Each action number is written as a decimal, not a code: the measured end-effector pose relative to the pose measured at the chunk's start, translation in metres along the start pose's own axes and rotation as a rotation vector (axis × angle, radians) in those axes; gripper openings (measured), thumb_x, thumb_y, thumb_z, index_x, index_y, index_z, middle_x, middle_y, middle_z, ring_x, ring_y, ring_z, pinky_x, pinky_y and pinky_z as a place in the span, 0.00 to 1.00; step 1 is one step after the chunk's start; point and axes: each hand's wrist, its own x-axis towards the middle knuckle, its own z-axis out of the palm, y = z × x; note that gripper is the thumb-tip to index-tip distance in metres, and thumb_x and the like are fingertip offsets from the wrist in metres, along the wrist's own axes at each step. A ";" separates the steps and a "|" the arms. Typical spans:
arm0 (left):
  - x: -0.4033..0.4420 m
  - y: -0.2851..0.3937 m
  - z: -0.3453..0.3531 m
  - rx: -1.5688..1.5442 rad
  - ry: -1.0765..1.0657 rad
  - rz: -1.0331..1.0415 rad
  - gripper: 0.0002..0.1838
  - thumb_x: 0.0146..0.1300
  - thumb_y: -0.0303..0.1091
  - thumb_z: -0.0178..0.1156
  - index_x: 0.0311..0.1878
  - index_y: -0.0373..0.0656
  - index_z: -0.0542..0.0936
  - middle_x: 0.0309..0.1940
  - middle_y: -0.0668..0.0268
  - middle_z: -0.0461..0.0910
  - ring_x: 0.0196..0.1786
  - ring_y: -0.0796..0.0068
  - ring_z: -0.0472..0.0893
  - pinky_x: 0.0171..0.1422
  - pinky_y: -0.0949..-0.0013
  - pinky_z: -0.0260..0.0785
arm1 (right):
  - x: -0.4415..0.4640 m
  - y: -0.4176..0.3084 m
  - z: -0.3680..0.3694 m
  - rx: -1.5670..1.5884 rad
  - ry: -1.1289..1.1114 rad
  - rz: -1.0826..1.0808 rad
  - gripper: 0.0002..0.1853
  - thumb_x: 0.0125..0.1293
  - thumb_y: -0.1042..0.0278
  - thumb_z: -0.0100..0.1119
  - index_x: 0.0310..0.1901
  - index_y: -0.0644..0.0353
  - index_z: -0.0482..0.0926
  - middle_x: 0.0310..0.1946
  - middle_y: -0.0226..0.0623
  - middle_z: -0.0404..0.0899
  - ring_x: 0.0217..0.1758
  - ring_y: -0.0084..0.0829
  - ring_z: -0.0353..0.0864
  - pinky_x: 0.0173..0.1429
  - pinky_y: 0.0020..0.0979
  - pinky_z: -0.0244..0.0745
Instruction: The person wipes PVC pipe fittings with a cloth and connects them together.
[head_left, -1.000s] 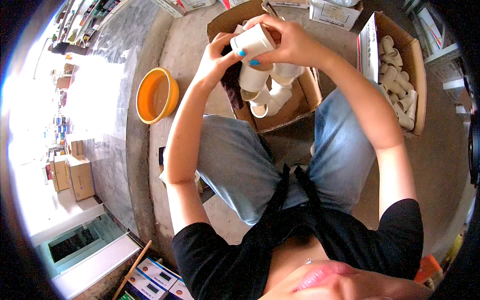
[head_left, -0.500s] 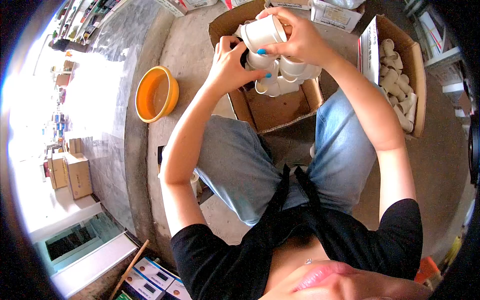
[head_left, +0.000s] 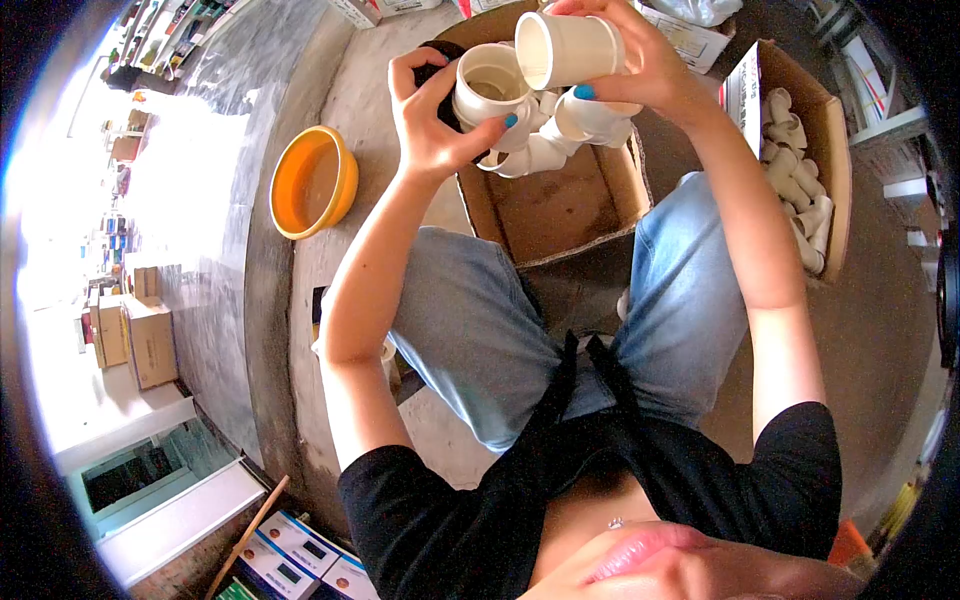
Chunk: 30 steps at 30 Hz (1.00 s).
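Observation:
My right hand [head_left: 645, 65] is closed round a white plastic pipe fitting [head_left: 575, 50], its open round mouth tilted left. In my left hand [head_left: 435, 115] is another white pipe fitting [head_left: 490, 85], thumb across its near side, its opening facing up. A black object [head_left: 440, 65] shows behind that hand's fingers; its kind is unclear. The two held fittings are side by side, above a cardboard box [head_left: 550, 205]. More white pipe fittings [head_left: 545, 150] lie in the box's far part, partly hidden by my hands.
An orange basin [head_left: 315, 183] stands on the floor to the left. On the right, a second cardboard box [head_left: 838, 180] holds several white fittings [head_left: 795, 175]. My knees [head_left: 685, 260] flank the near box. Brown cartons [head_left: 150, 340] and blue-white boxes [head_left: 290, 555] are further left.
The right hand's fitting has moved right and slightly up. My left hand has shifted left and up, and the fitting in it now shows its open mouth.

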 end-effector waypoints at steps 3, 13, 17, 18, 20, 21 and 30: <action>0.000 0.005 -0.001 0.034 0.032 -0.002 0.30 0.27 0.43 0.68 0.40 0.41 0.80 0.40 0.60 0.65 0.46 0.64 0.67 0.50 0.65 0.63 | -0.001 0.001 -0.004 0.039 -0.035 -0.022 0.35 0.43 0.72 0.68 0.54 0.60 0.62 0.50 0.31 0.66 0.58 0.25 0.62 0.61 0.29 0.56; 0.004 0.013 -0.001 0.269 0.101 0.084 0.28 0.27 0.43 0.68 0.39 0.45 0.80 0.41 0.61 0.67 0.45 0.62 0.67 0.51 0.62 0.59 | 0.004 -0.020 -0.010 -0.402 -0.045 -0.151 0.29 0.46 0.67 0.63 0.53 0.61 0.68 0.48 0.33 0.68 0.55 0.26 0.65 0.58 0.31 0.61; 0.002 0.014 -0.002 0.341 0.075 0.098 0.28 0.27 0.44 0.68 0.39 0.46 0.80 0.41 0.63 0.68 0.44 0.62 0.67 0.50 0.61 0.58 | -0.008 0.008 -0.022 -0.697 -0.185 0.021 0.38 0.47 0.62 0.68 0.60 0.56 0.61 0.58 0.36 0.65 0.63 0.31 0.61 0.66 0.36 0.57; 0.002 0.014 -0.001 0.366 0.053 0.102 0.28 0.27 0.44 0.69 0.39 0.46 0.80 0.41 0.63 0.68 0.44 0.62 0.67 0.50 0.61 0.58 | -0.009 0.015 -0.019 -0.814 -0.210 0.040 0.39 0.46 0.59 0.68 0.61 0.55 0.60 0.59 0.36 0.63 0.65 0.32 0.59 0.67 0.36 0.54; -0.002 0.012 0.005 0.372 -0.005 0.152 0.29 0.26 0.46 0.69 0.39 0.47 0.79 0.40 0.65 0.68 0.43 0.63 0.67 0.48 0.60 0.57 | -0.011 0.028 -0.017 -0.835 -0.214 0.076 0.43 0.47 0.54 0.68 0.64 0.53 0.58 0.62 0.39 0.60 0.67 0.36 0.56 0.68 0.36 0.52; -0.004 0.012 0.008 0.369 -0.037 0.172 0.29 0.27 0.46 0.70 0.39 0.47 0.79 0.40 0.66 0.68 0.43 0.63 0.67 0.48 0.60 0.57 | -0.007 0.023 -0.002 -0.583 -0.182 0.044 0.42 0.47 0.56 0.67 0.64 0.54 0.57 0.62 0.39 0.60 0.66 0.36 0.57 0.68 0.35 0.52; 0.004 -0.017 -0.019 0.220 -0.285 -0.220 0.38 0.27 0.54 0.73 0.46 0.45 0.76 0.40 0.60 0.71 0.45 0.60 0.73 0.49 0.60 0.68 | -0.003 0.031 0.020 -0.369 0.243 0.286 0.27 0.54 0.47 0.59 0.48 0.61 0.73 0.39 0.37 0.78 0.40 0.24 0.77 0.42 0.26 0.72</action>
